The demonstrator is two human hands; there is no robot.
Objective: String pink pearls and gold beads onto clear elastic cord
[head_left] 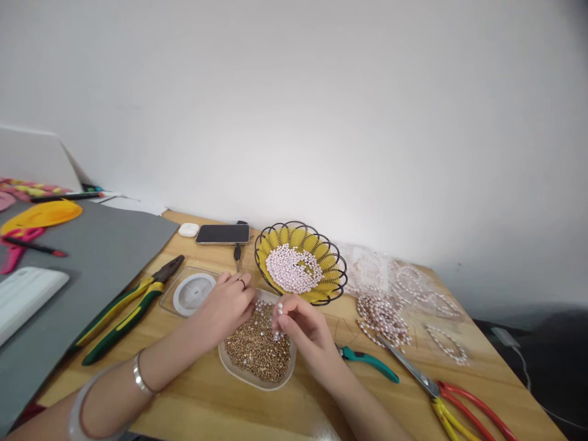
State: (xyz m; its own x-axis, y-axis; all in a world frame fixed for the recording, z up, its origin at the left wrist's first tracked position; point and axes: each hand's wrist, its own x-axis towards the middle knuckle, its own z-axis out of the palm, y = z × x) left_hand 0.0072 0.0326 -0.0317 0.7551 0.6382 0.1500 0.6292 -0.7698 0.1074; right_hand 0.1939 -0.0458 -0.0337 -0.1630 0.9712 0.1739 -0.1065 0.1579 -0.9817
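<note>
My right hand point(305, 324) is over the right side of a pale tray point(250, 380), thumb and fingers pinched on a short string of pearly beads point(278, 334). Gold beads point(260, 355) fill most of the tray, with some pearly ones among them near its far end. At the tray's far left edge my left hand point(236, 300) is closed with curled fingers. Whatever it may hold is hidden. Just beyond both hands stands a yellow basket with a black looped rim point(340, 269), holding pale pink beads point(294, 268).
On the left lie green-yellow pliers point(133, 309) and a white spool point(193, 294). A phone point(223, 233) is near the wall. To the right are teal-handled pliers point(370, 361), scissors point(432, 386), heaped bead strands point(383, 318) and clear bags point(408, 282). A grey mat point(114, 245) covers the far left.
</note>
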